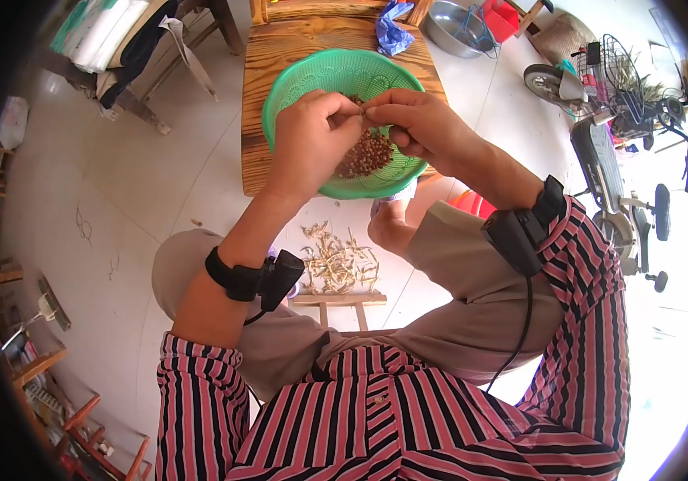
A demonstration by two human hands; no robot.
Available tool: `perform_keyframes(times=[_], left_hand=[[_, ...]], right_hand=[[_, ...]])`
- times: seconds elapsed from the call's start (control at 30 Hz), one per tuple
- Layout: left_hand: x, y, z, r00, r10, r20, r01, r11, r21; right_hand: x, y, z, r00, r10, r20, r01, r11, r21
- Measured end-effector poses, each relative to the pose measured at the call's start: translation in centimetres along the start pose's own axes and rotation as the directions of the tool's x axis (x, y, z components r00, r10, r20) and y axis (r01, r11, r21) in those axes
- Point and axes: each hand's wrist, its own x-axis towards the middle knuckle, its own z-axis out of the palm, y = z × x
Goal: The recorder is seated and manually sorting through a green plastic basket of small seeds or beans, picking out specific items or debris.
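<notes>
Both my hands meet over a green plastic colander basket [288, 80]. Inside it lies a heap of small reddish-brown and paler beans [368, 155], partly covered by my fingers. The thumb and fingers of my left hand [316, 136] are pinched together near the basket's middle. My right hand [420, 124] pinches at the same spot, its fingertips almost touching the left ones. A tiny brownish bit shows between them, too small to name. Black straps with small devices are round both my wrists.
The basket stands on a wooden chair seat [264, 60] with a crumpled blue bag [394, 30]. Dry, split pods [336, 264] litter the floor by a small wooden stool [336, 300]. A metal basin [450, 32] is beyond the chair, a scooter [600, 156] at right.
</notes>
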Motion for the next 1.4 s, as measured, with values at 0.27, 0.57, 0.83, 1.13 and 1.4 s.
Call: perform_keyframes(times=[0.27,0.57,0.83,1.13,1.4], left_hand=[[0.1,0.3,0.6,0.995,0.090,0.037,-0.093,0.991,0.098],[1.4,-2.2,-1.2,0.842,-0.214,0.496,0.513,0.031,-0.858],[0.9,-0.3,-0.2,0.810,-0.358,0.464,0.484,-0.037,-0.874],[0.7,0.1,0.4,0.790,-0.320,0.522,0.553,0.005,-0.833],[0.3,-1.4,-0.3,0.792,-0.315,0.523,0.607,0.306,-0.733]], right_hand=[[1.4,1.6,-0.8,0.979,0.064,0.194,-0.147,0.880,0.452],[1.7,1.1,-1.1,0.979,0.011,0.202,-0.102,0.890,0.444],[-0.1,-1.0,-0.2,0.875,-0.480,0.070,0.438,0.721,-0.536],[1.0,0.9,-1.0,0.801,-0.585,0.128,0.511,0.556,-0.656],[0.3,0.1,-1.1,0.991,-0.123,0.051,0.128,0.985,-0.112]])
